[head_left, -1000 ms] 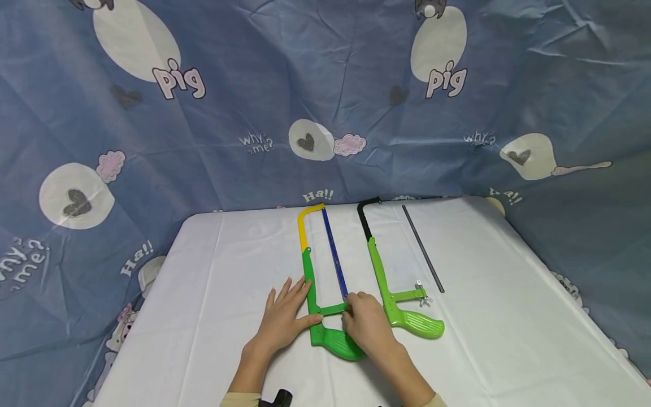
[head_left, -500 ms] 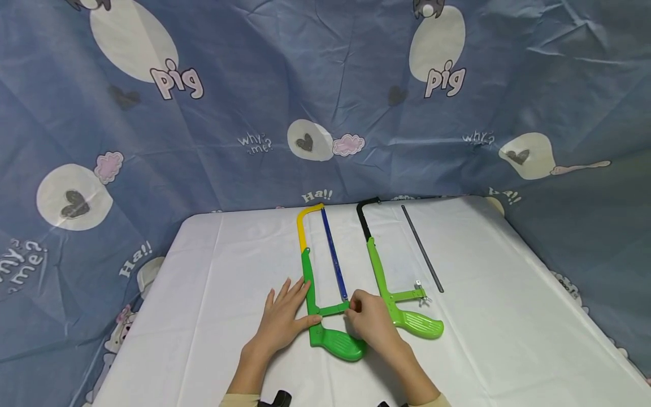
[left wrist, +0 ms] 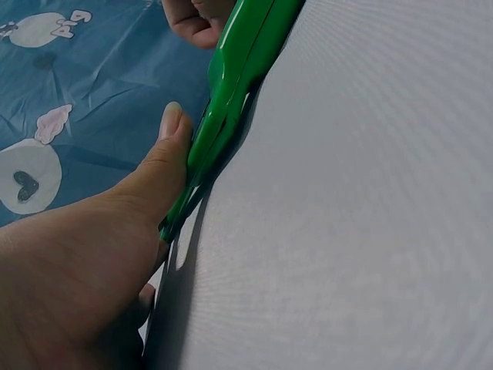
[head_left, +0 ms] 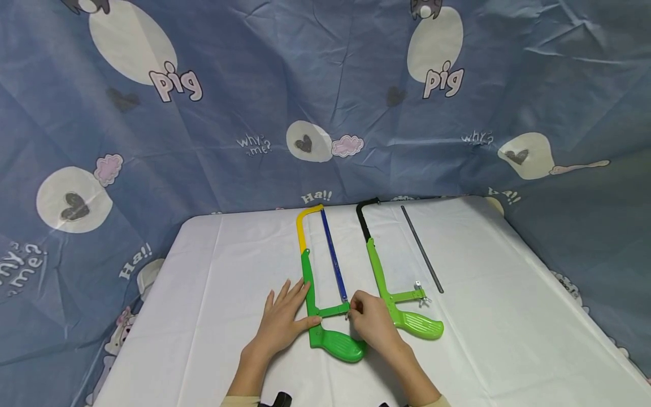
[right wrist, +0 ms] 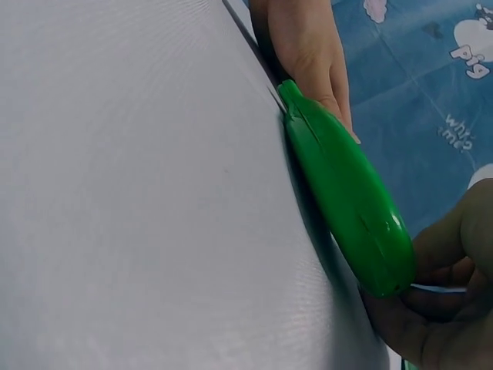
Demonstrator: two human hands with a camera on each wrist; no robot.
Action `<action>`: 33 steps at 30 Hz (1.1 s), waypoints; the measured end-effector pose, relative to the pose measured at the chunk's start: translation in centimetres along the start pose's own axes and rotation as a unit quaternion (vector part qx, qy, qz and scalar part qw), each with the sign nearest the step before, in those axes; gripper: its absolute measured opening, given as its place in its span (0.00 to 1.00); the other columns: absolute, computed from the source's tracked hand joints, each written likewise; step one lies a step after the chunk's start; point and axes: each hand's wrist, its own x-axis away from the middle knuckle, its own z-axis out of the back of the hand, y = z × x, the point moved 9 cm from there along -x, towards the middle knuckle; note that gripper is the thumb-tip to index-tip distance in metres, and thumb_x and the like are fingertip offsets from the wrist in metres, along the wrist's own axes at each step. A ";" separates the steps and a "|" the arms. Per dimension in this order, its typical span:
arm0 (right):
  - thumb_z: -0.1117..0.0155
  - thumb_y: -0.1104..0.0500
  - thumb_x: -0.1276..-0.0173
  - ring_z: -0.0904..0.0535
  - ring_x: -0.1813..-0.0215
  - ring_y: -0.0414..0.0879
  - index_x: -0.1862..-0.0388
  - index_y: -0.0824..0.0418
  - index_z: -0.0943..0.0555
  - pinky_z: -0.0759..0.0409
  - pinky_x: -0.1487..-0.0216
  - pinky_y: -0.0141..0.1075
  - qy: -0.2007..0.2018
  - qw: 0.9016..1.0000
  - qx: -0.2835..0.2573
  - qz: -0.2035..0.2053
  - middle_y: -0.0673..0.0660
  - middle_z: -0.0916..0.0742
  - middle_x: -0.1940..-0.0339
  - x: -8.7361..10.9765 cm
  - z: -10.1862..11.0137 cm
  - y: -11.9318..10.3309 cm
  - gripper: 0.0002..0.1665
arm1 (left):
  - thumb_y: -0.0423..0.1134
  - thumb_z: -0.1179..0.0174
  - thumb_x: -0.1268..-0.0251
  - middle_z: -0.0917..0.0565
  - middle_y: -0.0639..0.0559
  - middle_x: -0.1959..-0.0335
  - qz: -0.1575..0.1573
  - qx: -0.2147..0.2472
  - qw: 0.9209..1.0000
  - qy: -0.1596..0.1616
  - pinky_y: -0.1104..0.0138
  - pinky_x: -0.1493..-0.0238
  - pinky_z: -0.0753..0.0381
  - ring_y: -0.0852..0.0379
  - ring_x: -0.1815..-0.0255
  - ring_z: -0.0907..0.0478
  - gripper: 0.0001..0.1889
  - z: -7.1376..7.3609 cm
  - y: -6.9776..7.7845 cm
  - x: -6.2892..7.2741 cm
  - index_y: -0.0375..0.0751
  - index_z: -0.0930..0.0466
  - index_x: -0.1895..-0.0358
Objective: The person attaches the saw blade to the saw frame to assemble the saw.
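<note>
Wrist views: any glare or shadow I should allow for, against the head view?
Right wrist: glints near the end of the green hacksaw handle, a dark shadow beside it on the white tablecloth, the right grip dim; left wrist: a similar shadow along the green hacksaw frame; head: brighter, no strong glare.

Beige sleeves (head_left: 241, 401) are worn. A black, rounded piece (head_left: 282, 399) is seen beside the left one. The fingers (head_left: 299, 294) are uncovered.

My head camera faced forward-down over the table (head_left: 508, 339); both wrist views, closer, shared the green handle (right wrist: 347, 193).
</note>
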 end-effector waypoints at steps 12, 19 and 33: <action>0.40 0.75 0.41 0.28 0.74 0.41 0.75 0.60 0.23 0.29 0.74 0.29 0.007 1.000 0.001 0.005 0.50 0.20 0.78 0.0 0.1 0.0 0.11 | 0.66 0.38 0.42 0.37 0.47 0.22 -0.002 -0.001 1.000 0.004 0.37 0.23 0.62 0.39 0.18 0.52 0.46 0.1 0.0 0.0 0.50 0.39 0.23; 0.37 0.72 0.42 0.28 0.74 0.39 0.75 0.57 0.22 0.29 0.73 0.29 0.012 1.000 0.018 0.014 0.47 0.20 0.78 0.1 0.0 -0.2 0.10 | 0.69 0.39 0.43 0.40 0.50 0.21 0.009 0.002 1.000 -0.009 0.39 0.21 0.65 0.41 0.17 0.55 0.47 -0.1 -0.2 0.0 0.53 0.42 0.22; 0.25 0.63 0.48 0.34 0.72 0.41 0.78 0.55 0.26 0.35 0.72 0.31 0.060 0.968 0.205 0.129 0.47 0.28 0.77 0.8 -0.3 -3.3 0.15 | 0.70 0.40 0.43 0.40 0.51 0.20 0.012 -0.002 1.000 -0.013 0.39 0.21 0.66 0.42 0.17 0.56 0.47 -0.2 -0.3 0.0 0.53 0.41 0.22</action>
